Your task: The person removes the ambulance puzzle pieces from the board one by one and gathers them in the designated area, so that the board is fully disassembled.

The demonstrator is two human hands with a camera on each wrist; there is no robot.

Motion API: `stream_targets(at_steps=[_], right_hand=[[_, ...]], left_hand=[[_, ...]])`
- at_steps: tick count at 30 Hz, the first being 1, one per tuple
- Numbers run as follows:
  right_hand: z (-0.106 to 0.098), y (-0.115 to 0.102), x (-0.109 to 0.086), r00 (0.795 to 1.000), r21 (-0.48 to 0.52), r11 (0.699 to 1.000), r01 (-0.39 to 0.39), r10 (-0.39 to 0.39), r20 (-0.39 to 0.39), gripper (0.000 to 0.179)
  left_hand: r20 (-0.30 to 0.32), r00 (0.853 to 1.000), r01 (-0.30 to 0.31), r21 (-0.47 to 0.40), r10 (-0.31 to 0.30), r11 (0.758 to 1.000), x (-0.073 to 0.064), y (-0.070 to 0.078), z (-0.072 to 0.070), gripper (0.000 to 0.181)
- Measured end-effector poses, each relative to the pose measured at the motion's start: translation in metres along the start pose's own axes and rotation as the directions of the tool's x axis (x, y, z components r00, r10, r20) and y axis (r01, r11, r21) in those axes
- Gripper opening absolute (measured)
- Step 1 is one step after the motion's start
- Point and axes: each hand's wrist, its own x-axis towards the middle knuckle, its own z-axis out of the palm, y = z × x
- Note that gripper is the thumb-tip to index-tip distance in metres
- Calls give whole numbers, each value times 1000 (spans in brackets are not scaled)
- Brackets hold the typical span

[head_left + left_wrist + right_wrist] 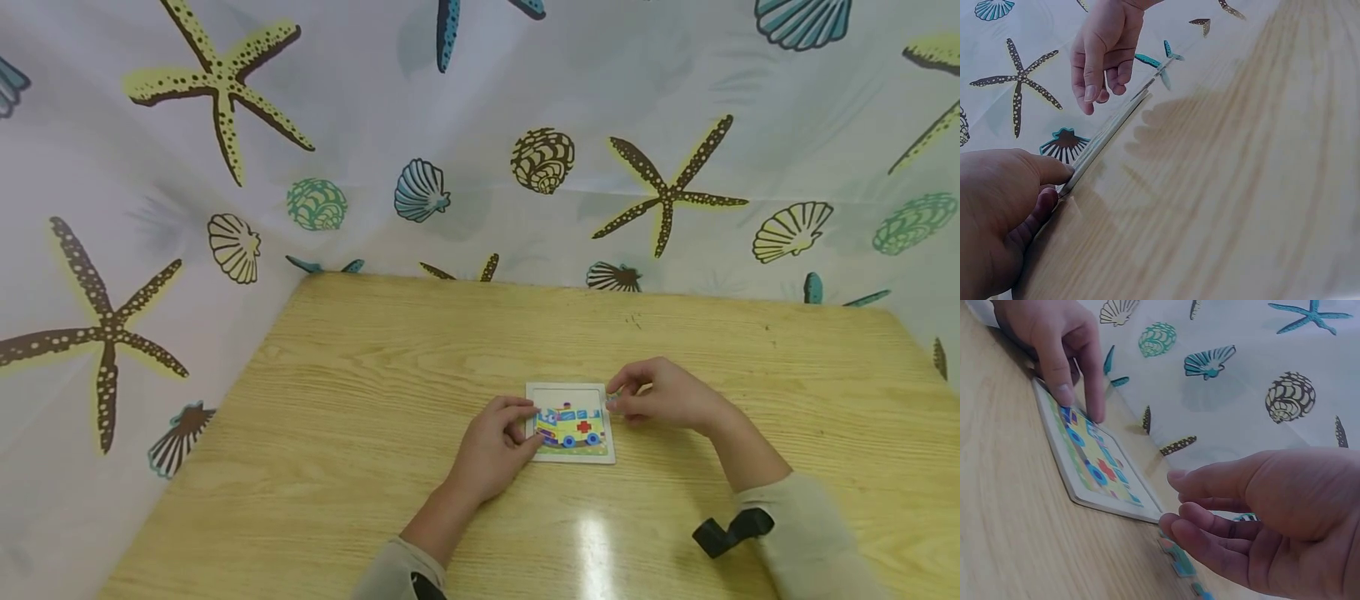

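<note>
A square jigsaw puzzle board [570, 458] with a white border lies on the wooden table, showing a yellow ambulance with a red cross and blue wheels. The top strip of its picture is a plain pale area. My left hand [493, 446] holds the board's left side, thumb and index finger spread along that edge. Just beyond the right edge hovers my right hand [667, 396], fingers loosely bent, with a gap between thumb and fingertips in the right wrist view. Small colourful puzzle pieces [1180, 559] lie on the table beneath its fingertips, mostly hidden by the hand in the head view.
The wood-grain table [360, 400] extends around the board. A white cloth [480, 125] printed with starfish and shells hangs along the back and left side. A black strap fitting [731, 532] sits at the right sleeve.
</note>
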Motion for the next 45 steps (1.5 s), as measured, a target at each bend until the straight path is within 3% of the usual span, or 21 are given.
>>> stream_targets(at_steps=[7,15,28,37,45], right_hand=[[18,-10,14,999,-42,999,33,-31,45,22],[45,-23,23,996,-171,984,58,-44,83,24],[63,-30,25,999,-217,976,22,-16,29,32],[64,-31,22,1000,-168,986,-18,16,-13,30],[67,-31,19,997,-216,976,-11,-5,-73,25]], left_hand=[[-3,1000,5,3,-5,1000,1,-2,0,33],[14,1000,-6,-9,6,1000,0,-5,1,34],[5,999,-37,0,37,999,1,-4,1,32],[5,999,-42,-11,42,999,2,-3,1,35],[-5,999,-34,-10,34,999,3,-3,2,41]])
